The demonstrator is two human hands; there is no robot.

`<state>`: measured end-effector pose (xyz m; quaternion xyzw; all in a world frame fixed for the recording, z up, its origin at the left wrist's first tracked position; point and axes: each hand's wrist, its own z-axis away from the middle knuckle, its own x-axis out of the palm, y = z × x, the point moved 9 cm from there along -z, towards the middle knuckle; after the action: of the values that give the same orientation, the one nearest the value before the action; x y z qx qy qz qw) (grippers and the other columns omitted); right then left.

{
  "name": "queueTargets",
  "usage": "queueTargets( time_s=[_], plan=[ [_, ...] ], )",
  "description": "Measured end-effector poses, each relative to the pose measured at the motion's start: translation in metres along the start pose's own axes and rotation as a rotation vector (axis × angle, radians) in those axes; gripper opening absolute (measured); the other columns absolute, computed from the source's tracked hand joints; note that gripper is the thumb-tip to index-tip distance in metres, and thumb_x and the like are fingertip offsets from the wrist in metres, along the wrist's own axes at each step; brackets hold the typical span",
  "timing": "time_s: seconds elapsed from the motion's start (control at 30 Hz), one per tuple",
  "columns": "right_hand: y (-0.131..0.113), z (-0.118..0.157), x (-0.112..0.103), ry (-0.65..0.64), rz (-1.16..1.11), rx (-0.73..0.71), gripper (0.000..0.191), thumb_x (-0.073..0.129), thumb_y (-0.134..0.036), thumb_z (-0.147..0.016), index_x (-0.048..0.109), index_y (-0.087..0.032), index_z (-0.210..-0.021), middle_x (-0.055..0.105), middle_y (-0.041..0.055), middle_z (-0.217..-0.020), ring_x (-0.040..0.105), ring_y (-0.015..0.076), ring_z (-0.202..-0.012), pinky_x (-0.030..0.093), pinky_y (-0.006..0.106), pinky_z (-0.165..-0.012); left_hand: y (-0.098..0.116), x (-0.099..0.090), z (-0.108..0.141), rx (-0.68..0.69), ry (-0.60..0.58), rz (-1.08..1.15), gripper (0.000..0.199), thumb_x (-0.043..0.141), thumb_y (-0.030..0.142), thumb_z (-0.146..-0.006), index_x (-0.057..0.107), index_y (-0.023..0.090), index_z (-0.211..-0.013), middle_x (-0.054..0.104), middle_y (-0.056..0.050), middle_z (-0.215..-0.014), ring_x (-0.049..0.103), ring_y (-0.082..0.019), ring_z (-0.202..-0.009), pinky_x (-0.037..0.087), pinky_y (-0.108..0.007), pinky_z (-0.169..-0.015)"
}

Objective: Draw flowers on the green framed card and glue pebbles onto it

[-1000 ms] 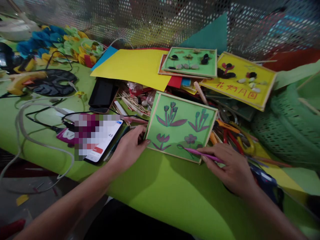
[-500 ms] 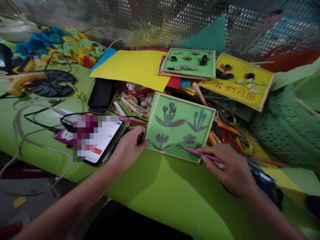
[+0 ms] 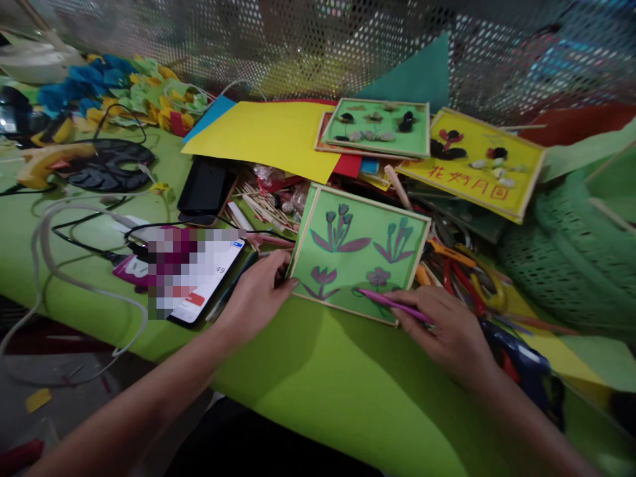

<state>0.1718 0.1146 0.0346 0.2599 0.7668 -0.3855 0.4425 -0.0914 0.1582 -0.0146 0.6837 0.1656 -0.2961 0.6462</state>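
A green picture board (image 3: 348, 265) with thin wooden strips along its edges lies tilted on the green table. Purple flowers with dark outlines are drawn on it. My left hand (image 3: 265, 288) grips the board's lower left edge between thumb and fingers. In my right hand (image 3: 442, 324) is a pink pen (image 3: 402, 307), its tip on the leaf beside the lower right flower. The fingers are closed round the pen, and the hand is by the board's lower right corner.
A lit smartphone (image 3: 218, 278) and cables lie left. Behind are yellow card (image 3: 263, 136), a framed green stone picture (image 3: 375, 122) and a yellow framed picture (image 3: 487, 165). Loose sticks (image 3: 263, 209), pliers (image 3: 462, 281) and a green basket (image 3: 561, 232) surround the board.
My right hand and the pink pen have shifted slightly left along the leaf line. My left hand keeps its grip on the board's edge. The whole view has moved slightly.
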Motion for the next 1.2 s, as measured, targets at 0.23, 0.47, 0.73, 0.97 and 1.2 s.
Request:
queueTargets(
  time_s=[0.23, 0.47, 0.73, 0.97, 1.2],
  plan=[
    [0.001, 0.001, 0.002, -0.006, 0.003, -0.005, 0.022, 0.06, -0.021, -0.099, 0.069, -0.025, -0.119, 0.075, 0.0031, -0.092, 0.067, 0.0198, -0.078, 0.051, 0.033, -0.07, 0.002, -0.001, -0.001, 0.018, 0.017, -0.01, 0.016, 0.06, 0.008, -0.089, 0.051, 0.022, -0.091, 0.056, 0.003, -0.083, 0.05, -0.015, -0.072, 0.035, -0.029, -0.067],
    [-0.001, 0.001, 0.003, -0.003, 0.004, -0.001, 0.024, 0.057, -0.023, -0.1, 0.071, -0.025, -0.12, 0.076, 0.0045, -0.093, 0.069, 0.0209, -0.079, 0.052, 0.034, -0.07, 0.003, 0.0, 0.0, 0.011, 0.008, -0.025, 0.015, 0.06, 0.01, -0.09, 0.052, 0.022, -0.091, 0.056, 0.003, -0.083, 0.05, -0.016, -0.073, 0.036, -0.029, -0.068],
    [0.003, 0.001, -0.009, -0.002, -0.085, 0.083, 0.019, 0.061, -0.023, -0.098, 0.073, -0.026, -0.112, 0.076, 0.0034, -0.09, 0.07, 0.0204, -0.076, 0.054, 0.033, -0.067, 0.001, 0.001, 0.0, -0.003, -0.003, 0.007, 0.012, 0.059, 0.013, -0.091, 0.052, 0.022, -0.092, 0.057, 0.002, -0.085, 0.051, -0.016, -0.075, 0.037, -0.029, -0.069],
    [0.002, 0.001, -0.011, -0.01, -0.081, 0.059, 0.017, 0.061, -0.021, -0.097, 0.071, -0.025, -0.11, 0.075, 0.0029, -0.088, 0.067, 0.019, -0.075, 0.052, 0.032, -0.066, -0.002, 0.001, -0.001, -0.02, -0.004, 0.004, 0.009, 0.059, 0.016, -0.091, 0.053, 0.022, -0.093, 0.056, 0.002, -0.083, 0.052, -0.017, -0.075, 0.037, -0.03, -0.069],
    [0.0, 0.0, -0.011, -0.001, -0.063, 0.042, 0.017, 0.061, -0.021, -0.097, 0.071, -0.024, -0.11, 0.075, 0.0034, -0.087, 0.067, 0.0194, -0.074, 0.052, 0.033, -0.066, 0.001, 0.0, 0.0, -0.016, 0.003, -0.005, 0.01, 0.059, 0.015, -0.091, 0.053, 0.022, -0.094, 0.058, 0.001, -0.085, 0.053, -0.017, -0.076, 0.037, -0.03, -0.07]
  ],
)
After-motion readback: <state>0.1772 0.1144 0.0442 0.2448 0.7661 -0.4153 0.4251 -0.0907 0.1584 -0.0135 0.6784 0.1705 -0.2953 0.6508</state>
